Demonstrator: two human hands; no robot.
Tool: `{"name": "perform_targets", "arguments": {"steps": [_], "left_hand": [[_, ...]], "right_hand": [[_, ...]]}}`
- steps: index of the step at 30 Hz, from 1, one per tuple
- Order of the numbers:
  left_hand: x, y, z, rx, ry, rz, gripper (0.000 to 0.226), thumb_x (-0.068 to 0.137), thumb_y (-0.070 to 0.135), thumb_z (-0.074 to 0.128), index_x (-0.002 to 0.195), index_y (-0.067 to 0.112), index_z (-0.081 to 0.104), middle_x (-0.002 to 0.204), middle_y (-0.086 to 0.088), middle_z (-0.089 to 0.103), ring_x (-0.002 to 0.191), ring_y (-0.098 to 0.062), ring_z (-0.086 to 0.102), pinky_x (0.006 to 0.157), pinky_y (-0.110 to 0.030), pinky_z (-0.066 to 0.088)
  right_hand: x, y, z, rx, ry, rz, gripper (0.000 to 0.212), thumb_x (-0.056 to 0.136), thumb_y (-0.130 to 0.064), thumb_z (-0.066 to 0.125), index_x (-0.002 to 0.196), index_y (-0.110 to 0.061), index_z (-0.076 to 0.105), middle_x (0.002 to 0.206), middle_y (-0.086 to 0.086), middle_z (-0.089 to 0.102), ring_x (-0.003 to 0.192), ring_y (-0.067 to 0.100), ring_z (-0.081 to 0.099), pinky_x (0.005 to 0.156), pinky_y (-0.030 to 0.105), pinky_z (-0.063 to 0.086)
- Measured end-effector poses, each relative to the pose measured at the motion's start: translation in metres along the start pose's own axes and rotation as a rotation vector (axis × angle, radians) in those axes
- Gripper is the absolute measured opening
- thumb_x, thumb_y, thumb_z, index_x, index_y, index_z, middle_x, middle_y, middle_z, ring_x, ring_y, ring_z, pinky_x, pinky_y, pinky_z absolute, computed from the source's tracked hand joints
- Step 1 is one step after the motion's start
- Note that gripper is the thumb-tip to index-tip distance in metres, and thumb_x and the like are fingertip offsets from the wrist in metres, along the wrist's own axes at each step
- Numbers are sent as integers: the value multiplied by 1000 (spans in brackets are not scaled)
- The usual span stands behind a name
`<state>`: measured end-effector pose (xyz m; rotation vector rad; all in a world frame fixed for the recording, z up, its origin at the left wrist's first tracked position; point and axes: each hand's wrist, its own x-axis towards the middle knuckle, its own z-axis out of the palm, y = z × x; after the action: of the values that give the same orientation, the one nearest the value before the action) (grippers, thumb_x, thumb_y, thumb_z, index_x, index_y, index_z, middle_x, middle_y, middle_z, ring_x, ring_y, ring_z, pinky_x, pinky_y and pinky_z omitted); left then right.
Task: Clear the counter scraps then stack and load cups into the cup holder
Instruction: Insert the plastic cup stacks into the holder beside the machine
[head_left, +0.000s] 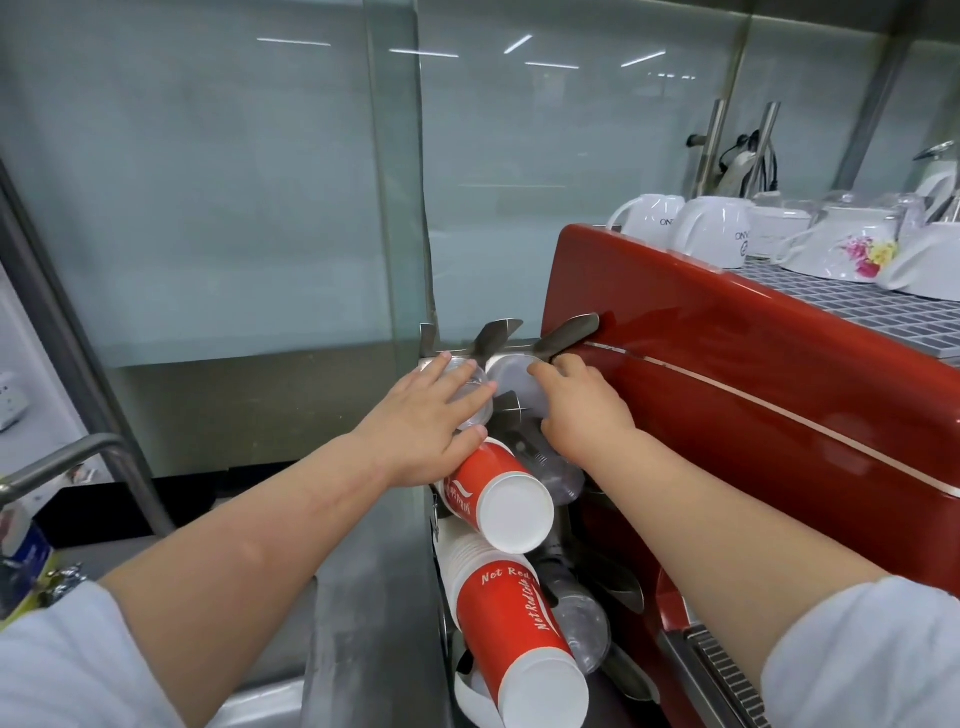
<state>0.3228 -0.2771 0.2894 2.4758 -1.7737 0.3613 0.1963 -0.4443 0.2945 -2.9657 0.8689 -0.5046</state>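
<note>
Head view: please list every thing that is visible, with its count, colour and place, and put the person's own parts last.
Paper cup stacks: two, red and white, lying in the holder's near slots.
Clear plastic cups: several, exact count unclear, in the far slots and beside the paper stacks.
Cup holder: one, grey metal, between counter and machine.
Coffee machine: one, red, right.
Ceramic cups: several, white, upturned on the machine's top.
Glass panel: one, greenish, behind the holder.
Counter: grey, centre.
Left hand: grips a clear cup.
Right hand: holds clear cups at the far slot.
</note>
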Motion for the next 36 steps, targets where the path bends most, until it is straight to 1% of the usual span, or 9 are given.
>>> {"name": "perform_targets", "arguments": {"steps": [6,11,15,19,22,25,28,31,36], "left_hand": [[1,0,-1,25,-21,-1,67,90,58,14,155,38,10,166,0,6,152,-23,-4,123,-42,3],[0,2,-7,48,-79,-11,76,82,65,3,154,41,11,166,1,6,153,-23,0,123,-44,5],[1,3,-19,14,-113,-36,57,97,48,37,152,36,26,164,0,18,151,-21,15,121,-43,15],[-6,14,-43,20,-91,-27,52,95,38,46,146,35,40,158,3,32,142,-20,35,114,-37,32],[-16,24,-69,11,-79,-80,44,94,36,46,137,34,52,143,2,50,127,-21,50,102,-37,44],[-33,31,-95,64,-144,-146,34,94,40,46,123,34,63,122,0,65,110,-24,61,89,-38,51],[-63,33,-116,60,-220,-222,33,96,42,46,121,33,64,123,4,67,111,-22,61,94,-37,50],[-103,34,-132,4,-298,-318,33,96,45,47,124,36,62,127,12,64,115,-16,59,101,-34,46],[-185,46,-137,17,-417,-456,30,94,46,50,117,34,66,112,13,68,102,-13,60,92,-28,46]], "right_hand": [[-1,0,-3,13,-36,0,62,85,-13,58,141,-25,35,138,10,38,122,34,41,88,41,45],[-4,-1,-25,-1,-103,-5,60,86,-25,61,141,-26,39,138,9,38,123,33,43,93,46,49],[-9,-3,-56,-35,-189,-43,51,87,-30,58,136,-23,47,135,11,47,122,34,50,96,43,48],[-24,-8,-92,-112,-270,-84,44,89,-32,56,131,-18,56,131,9,58,119,30,55,94,35,48],[-41,-17,-118,-162,-314,-146,40,92,-31,52,127,-14,60,130,9,60,117,30,56,98,35,48],[-60,-28,-143,-136,-339,-218,41,93,-36,51,128,-17,60,130,4,59,116,28,56,96,34,47],[-75,-44,-163,-76,-305,-316,37,90,-39,56,122,-23,64,122,0,63,108,23,58,90,34,48],[-90,-66,-173,-19,-269,-429,36,89,-40,55,122,-27,62,121,-5,63,106,21,58,90,33,48],[-128,-113,-166,19,-297,-647,38,88,-46,56,123,-31,60,120,-5,63,105,21,56,91,33,49]]}}
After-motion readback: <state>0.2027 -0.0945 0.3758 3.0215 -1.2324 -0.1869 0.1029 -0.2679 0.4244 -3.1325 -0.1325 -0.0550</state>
